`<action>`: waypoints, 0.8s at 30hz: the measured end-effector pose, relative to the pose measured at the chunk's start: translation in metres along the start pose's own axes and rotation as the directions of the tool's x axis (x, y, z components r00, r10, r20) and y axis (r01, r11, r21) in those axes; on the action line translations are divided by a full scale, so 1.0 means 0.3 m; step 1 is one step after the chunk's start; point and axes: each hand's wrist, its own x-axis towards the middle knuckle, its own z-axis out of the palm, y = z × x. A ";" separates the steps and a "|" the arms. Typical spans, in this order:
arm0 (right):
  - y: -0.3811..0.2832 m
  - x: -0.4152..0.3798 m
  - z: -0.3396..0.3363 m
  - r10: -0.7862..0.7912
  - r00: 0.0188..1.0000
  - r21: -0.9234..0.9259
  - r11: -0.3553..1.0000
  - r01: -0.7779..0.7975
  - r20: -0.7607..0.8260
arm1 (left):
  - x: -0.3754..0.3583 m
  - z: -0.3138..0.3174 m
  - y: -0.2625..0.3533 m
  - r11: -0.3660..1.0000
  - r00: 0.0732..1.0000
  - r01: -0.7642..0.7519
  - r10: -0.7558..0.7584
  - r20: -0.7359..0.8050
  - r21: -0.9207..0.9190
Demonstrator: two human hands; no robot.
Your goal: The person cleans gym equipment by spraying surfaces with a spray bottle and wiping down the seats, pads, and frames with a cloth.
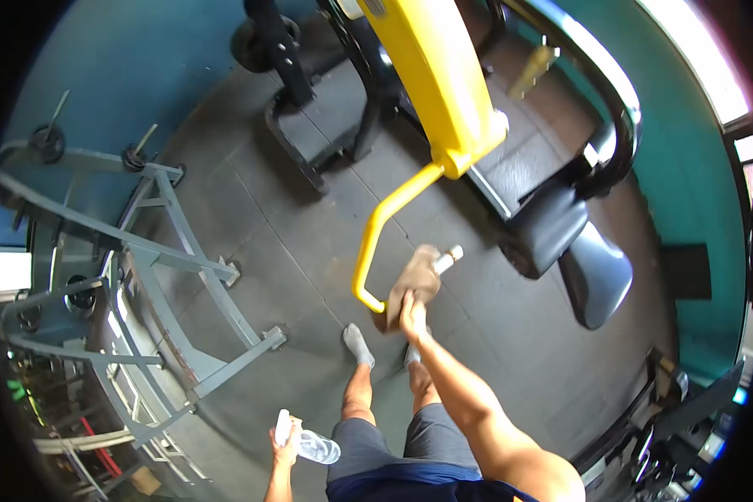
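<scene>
In my left hand [284, 445], low and left of my legs, is a clear spray bottle [318, 448] with a white spray head. The fingers wrap around its neck, and the bottle lies tilted to the right. My right hand [412, 318] reaches forward with its fingers closed on a brown cloth [417, 280]. That cloth covers part of the grip at the end of a bent yellow handle bar [366, 251]. Past the cloth, a pale grip end [449, 258] sticks out. The bar comes down from the thick yellow arm [435, 75] of a gym machine.
A black padded seat [548, 230] and a grey-topped pad [596, 276] stand to the right of the handle. On the left is a grey metal rack [201, 251] with feet reaching toward me. Dark floor tiles [284, 259] lie underfoot.
</scene>
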 end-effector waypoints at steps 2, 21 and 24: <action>-0.111 -0.195 -0.093 -0.142 0.988 0.076 0.988 0.137 0.060 | 0.014 -0.017 0.026 0.999 0.999 -0.030 0.031 -0.018 0.042; -1.350 0.384 -0.213 -0.569 0.236 -0.302 0.690 0.657 -0.788 | 0.519 -0.278 0.395 0.983 0.986 -0.158 0.152 -0.066 -0.095; -1.424 0.369 0.014 -0.632 0.439 -0.056 0.607 0.793 -0.638 | 0.711 -0.335 0.493 0.985 0.992 -0.123 0.121 -0.025 -0.117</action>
